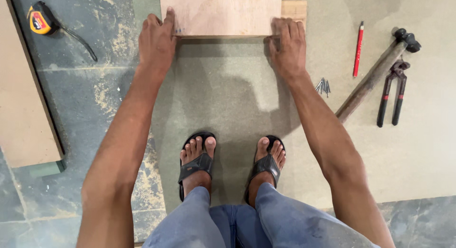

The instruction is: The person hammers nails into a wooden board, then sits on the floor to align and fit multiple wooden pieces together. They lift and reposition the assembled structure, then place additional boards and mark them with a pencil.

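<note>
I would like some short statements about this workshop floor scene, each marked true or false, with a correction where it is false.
1. Both hands rest on the near edge of the pale plywood board. True: the left hand is at its left corner, the right hand at its right corner.
2. The red pencil lies to the left of the left hand. False: it lies to the right of the right hand.
3. The yellow and black tape measure lies on the floor at the far left. True.
4. The right hand holds the wooden-handled hammer. False: the hammer lies untouched on the floor.
5. A small bunch of metal nails lies beside the right wrist. True.
</note>
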